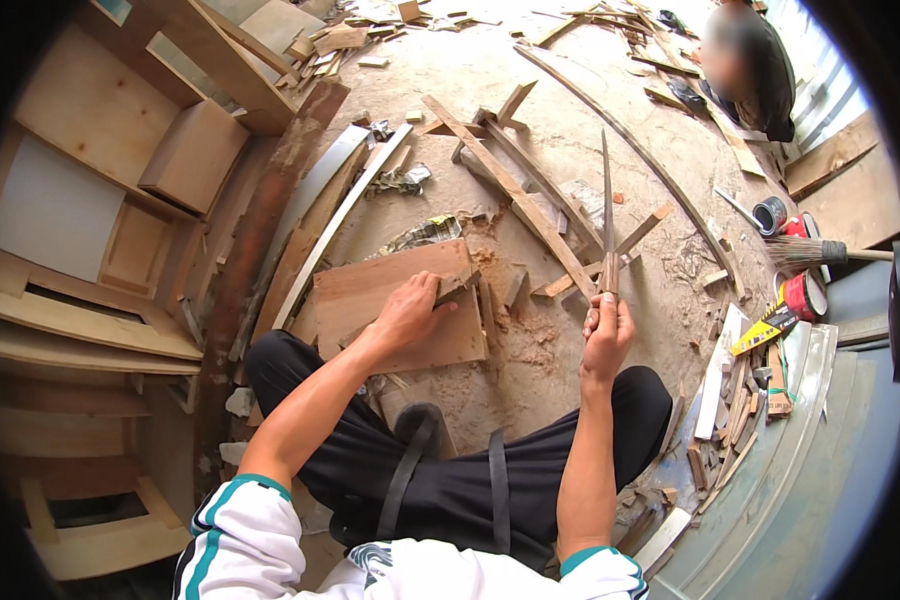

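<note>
My right hand [608, 335] is closed round the wooden handle of a long, narrow, tapering dark blade [607, 190] that points up and away from me. The blade shows nearly edge-on, so its exact kind is unclear. My left hand [410, 308] grips a short dark piece of wood [457, 287] on top of a flat brown wooden board [355, 300]. The board lies in front of my crossed legs, with wood shavings [515, 350] scattered to its right. My left fingers partly hide the wood piece.
Crossed wooden strips [515, 195] lie beyond the board. On the left stands a wooden cabinet frame [100, 160], with long planks beside it. To the right are a yellow-and-black saw [765, 328], a brush [810, 250], cans and offcuts. Another person [755, 75] is at the far right.
</note>
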The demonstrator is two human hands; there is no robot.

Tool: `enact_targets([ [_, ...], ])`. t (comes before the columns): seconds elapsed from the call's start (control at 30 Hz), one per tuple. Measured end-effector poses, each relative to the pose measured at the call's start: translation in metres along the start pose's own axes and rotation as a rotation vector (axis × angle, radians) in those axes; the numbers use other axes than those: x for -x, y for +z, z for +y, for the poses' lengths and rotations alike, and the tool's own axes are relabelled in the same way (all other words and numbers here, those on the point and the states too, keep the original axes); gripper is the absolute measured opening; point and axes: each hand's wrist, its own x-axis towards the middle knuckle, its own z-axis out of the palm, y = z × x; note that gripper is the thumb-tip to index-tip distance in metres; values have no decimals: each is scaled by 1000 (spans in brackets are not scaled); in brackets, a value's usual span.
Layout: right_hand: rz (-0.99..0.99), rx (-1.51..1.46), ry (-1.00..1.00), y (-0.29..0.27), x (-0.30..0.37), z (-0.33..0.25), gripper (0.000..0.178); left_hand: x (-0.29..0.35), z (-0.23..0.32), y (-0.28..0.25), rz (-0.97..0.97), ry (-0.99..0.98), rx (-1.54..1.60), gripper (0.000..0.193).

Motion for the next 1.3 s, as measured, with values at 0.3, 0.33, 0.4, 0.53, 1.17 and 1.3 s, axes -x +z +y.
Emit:
enact_targets([
  [0.3,-14,16,16,-4,5,-2,31,1,7,5,38,-45,23,48],
  [0.33,-15,24,18,-3,6,-1,31,1,7,5,31,-54,14,50],
  [0.4,-17,40,20,-2,7,-3,31,0,7,3,20,-87,61,50],
  [0.53,-38,68,0,-3,8,1,31,-4,10,-2,-16,-67,33,50],
  [1.17,-153,52,345,40,113,-32,25,-38,18,3,147,-508,171,43],
  [1.3,-116,301,299,65,121,-16,26,-33,15,9,195,-530,164,40],
])
